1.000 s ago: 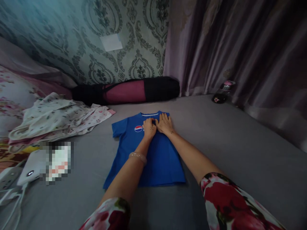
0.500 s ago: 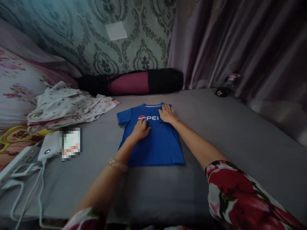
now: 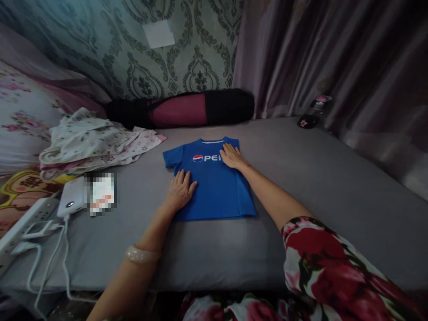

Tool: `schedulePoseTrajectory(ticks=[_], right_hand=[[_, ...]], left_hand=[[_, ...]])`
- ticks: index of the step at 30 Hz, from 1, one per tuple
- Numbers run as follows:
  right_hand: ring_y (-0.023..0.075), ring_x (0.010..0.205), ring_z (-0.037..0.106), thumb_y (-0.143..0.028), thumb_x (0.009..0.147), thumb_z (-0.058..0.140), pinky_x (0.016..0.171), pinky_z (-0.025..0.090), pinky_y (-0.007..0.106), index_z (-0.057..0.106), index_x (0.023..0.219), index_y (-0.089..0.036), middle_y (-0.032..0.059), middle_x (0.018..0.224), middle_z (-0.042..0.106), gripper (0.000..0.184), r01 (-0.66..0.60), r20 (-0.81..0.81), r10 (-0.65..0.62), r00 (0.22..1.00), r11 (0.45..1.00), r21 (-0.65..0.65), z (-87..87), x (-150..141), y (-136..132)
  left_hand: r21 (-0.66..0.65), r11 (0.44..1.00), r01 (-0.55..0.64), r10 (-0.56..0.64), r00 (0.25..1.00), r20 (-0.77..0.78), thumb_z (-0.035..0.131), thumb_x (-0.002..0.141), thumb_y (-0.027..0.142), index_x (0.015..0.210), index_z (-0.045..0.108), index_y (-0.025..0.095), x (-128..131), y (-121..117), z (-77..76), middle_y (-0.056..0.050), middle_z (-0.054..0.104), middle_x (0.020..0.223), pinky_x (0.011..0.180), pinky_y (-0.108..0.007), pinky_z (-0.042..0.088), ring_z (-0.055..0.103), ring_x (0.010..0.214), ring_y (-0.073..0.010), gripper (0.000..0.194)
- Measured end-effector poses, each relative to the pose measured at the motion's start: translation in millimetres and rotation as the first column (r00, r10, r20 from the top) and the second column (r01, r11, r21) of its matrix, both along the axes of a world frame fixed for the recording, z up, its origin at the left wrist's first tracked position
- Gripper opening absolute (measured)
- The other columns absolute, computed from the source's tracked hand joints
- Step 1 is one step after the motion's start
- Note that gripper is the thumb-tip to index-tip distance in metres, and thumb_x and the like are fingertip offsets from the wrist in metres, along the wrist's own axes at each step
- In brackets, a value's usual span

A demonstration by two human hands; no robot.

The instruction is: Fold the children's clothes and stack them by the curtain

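Observation:
A small blue T-shirt (image 3: 214, 187) with a white and red chest logo lies flat on the grey bed sheet (image 3: 301, 178), its right side folded in. My left hand (image 3: 179, 191) rests flat, fingers spread, on the shirt's left edge at mid-length. My right hand (image 3: 231, 157) lies flat with fingers stretched on the upper right of the shirt, covering the end of the logo. Neither hand holds anything.
A heap of floral clothes (image 3: 90, 145) lies at the left. A black and pink rolled mat (image 3: 180, 111) lies against the patterned wall. A white power bank, power strip (image 3: 25, 218) and cables sit at the near left. A bottle (image 3: 312, 111) stands by the curtain.
My left hand has slid from the chest beside the right hand down and leftward to the shirt's left edge, uncovering the logo. The right hand stayed near the collar.

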State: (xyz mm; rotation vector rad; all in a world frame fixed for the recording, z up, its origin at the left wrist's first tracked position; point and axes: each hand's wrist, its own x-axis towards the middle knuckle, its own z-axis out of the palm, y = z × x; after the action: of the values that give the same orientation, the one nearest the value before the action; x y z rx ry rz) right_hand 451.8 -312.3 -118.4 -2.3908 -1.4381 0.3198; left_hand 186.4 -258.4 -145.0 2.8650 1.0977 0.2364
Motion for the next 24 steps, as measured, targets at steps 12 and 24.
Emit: schedulePoseTrajectory(ticks=[12, 24], right_hand=[[0.0251, 0.144, 0.012, -0.051, 0.094, 0.013, 0.117, 0.007, 0.041, 0.021, 0.149, -0.003, 0.0149, 0.156, 0.017, 0.073, -0.058, 0.158, 0.062, 0.985, 0.998, -0.031, -12.9, -41, -109], [0.0244, 0.144, 0.011, -0.052, 0.095, 0.012, 0.117, 0.006, 0.045, 0.021, 0.150, -0.006, 0.0127, 0.156, 0.017, 0.072, -0.072, 0.178, 0.079, 0.981, 0.996, -0.045, -2.8, -55, -121]], left_hand=[[-0.040, 0.996, 0.080, -0.080, 0.997, -0.005, 0.031, 0.095, 0.048, 0.139, 0.038, 0.008, -15, 1, 7.7, -0.020, 0.036, 0.147, 0.112, -0.044, 0.029, 0.031, 0.138, -0.0298, 0.060], [-0.047, 0.993, 0.110, -0.111, 0.994, -0.013, 0.032, 0.093, 0.049, 0.137, 0.041, 0.009, -21, 3, 9.4, -0.019, 0.037, 0.146, 0.112, -0.043, 0.028, 0.033, 0.137, -0.0299, 0.060]])
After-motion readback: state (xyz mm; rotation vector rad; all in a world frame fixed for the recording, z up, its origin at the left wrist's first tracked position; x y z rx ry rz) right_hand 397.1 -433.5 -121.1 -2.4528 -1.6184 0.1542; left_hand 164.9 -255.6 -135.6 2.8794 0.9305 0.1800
